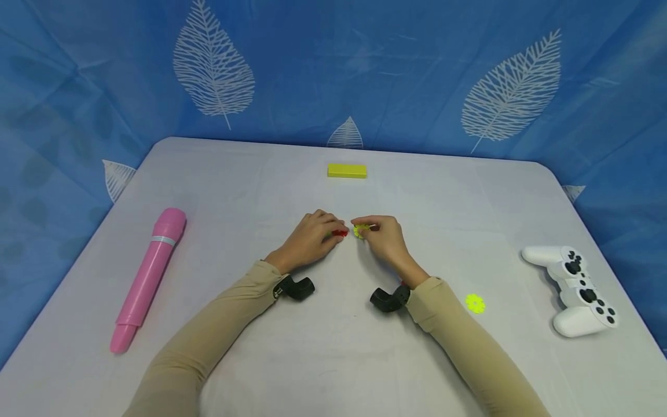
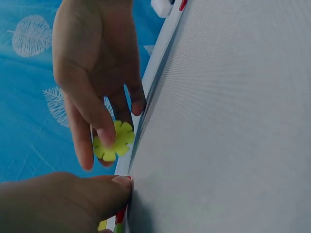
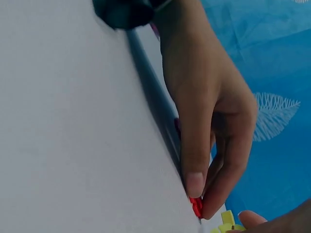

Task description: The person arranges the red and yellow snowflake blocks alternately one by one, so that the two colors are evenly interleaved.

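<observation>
In the head view, my left hand (image 1: 312, 240) pinches a small red piece (image 1: 341, 233) low over the white table, a bit of green beside it. The left wrist view shows that red piece (image 2: 120, 216) under the left thumb, partly hidden by the fingers. My right hand (image 1: 384, 238) faces it a short way to the right, holding a yellow flower-shaped disc (image 1: 358, 231) between thumb and fingers. Notches run round the rim of the disc (image 2: 121, 138) in the left wrist view. The two pieces are close together but apart.
Another yellow notched disc (image 1: 475, 303) lies right of the right forearm. A yellow block (image 1: 347, 171) lies beyond the hands. At the left is a pink microphone-shaped object (image 1: 151, 275), at the right a white game controller (image 1: 575, 289). Blue leaf-print cloth (image 1: 406, 75) hangs behind the table.
</observation>
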`<state>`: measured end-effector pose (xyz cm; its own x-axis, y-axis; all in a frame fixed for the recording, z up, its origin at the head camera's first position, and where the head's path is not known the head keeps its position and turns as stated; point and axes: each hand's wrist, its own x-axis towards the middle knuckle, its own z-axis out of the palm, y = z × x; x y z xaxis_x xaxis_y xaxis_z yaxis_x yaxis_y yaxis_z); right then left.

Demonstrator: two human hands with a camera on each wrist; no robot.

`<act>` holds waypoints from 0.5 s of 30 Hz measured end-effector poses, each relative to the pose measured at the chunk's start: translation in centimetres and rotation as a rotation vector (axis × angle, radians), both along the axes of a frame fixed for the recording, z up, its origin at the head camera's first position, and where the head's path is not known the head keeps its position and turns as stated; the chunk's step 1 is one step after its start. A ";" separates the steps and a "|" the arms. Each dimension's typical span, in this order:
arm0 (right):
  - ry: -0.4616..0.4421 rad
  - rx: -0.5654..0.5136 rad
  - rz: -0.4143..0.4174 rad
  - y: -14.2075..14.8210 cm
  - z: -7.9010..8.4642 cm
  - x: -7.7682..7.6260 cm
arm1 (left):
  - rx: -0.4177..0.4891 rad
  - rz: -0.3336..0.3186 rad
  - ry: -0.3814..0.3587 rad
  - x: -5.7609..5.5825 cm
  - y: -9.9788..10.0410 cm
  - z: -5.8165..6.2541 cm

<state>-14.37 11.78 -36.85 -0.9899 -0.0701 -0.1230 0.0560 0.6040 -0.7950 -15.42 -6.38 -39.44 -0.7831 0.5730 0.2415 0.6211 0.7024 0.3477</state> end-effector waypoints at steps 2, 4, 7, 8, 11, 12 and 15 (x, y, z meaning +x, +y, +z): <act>-0.013 0.002 -0.008 -0.2 -0.1 -0.5 | 0.002 -0.004 -0.002 0.0 0.0 0.0; -0.012 0.005 -0.006 -0.4 -0.2 -1.0 | 0.000 -0.004 -0.003 0.0 0.0 0.0; -0.003 0.012 -0.001 -0.7 -0.2 -1.3 | 0.005 -0.004 -0.004 -0.1 0.0 0.0; 0.003 0.015 0.005 -0.7 -0.2 -1.4 | 0.005 -0.004 -0.004 -0.1 0.0 0.1; 0.022 0.038 0.023 -0.8 -0.3 -1.5 | 0.008 -0.003 -0.003 0.0 0.0 0.1; 0.031 0.052 0.029 -0.8 -0.3 -1.5 | 0.009 -0.003 -0.002 0.0 0.0 0.1; 0.058 0.096 0.052 -0.8 -0.5 -1.4 | 0.013 -0.004 -0.002 0.0 0.0 0.1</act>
